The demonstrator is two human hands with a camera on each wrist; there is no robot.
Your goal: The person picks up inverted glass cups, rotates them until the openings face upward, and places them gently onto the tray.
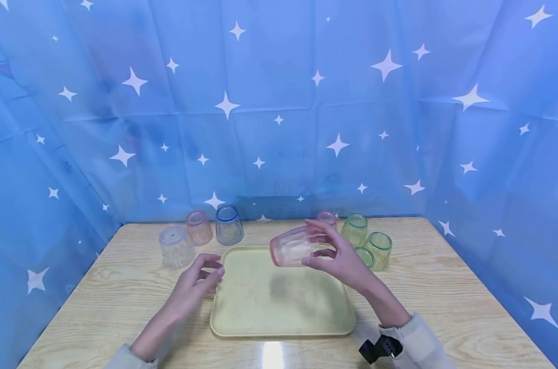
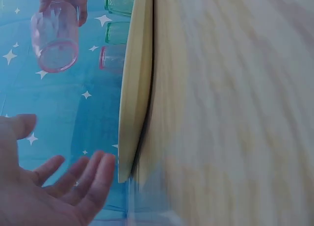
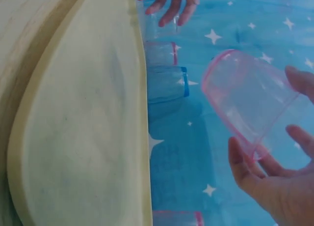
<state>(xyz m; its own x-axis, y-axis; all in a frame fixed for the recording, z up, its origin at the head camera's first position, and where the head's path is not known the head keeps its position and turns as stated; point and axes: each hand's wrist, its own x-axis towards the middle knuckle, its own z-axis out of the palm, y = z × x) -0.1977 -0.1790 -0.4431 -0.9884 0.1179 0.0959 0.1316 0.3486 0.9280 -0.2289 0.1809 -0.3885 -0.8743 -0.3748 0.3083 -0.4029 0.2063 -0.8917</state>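
My right hand (image 1: pixel 341 256) grips a clear tumbler with a pink rim (image 1: pixel 289 248) near its base, fingers on one side and thumb on the other. The tumbler lies tilted on its side in the air over the cream tray (image 1: pixel 279 328), rim toward the left. In the right wrist view, fingertips (image 3: pixel 237 162) press the wall of the tumbler, which looks see-through. Beside the tray's left edge, my left hand (image 1: pixel 193 287) holds nothing, its fingers loosely bent. The left wrist view shows that palm (image 2: pixel 44 201) with fingers spread.
Behind the left hand stand a clear tumbler (image 1: pixel 176 251), a pink one (image 1: pixel 199 230) and a blue-rimmed one (image 1: pixel 230 229). To the right are another pink tumbler (image 1: pixel 326 219) and several green ones (image 1: pixel 379 251). A blue star-patterned curtain (image 1: pixel 279 138) surrounds the wooden table (image 1: pixel 450 307).
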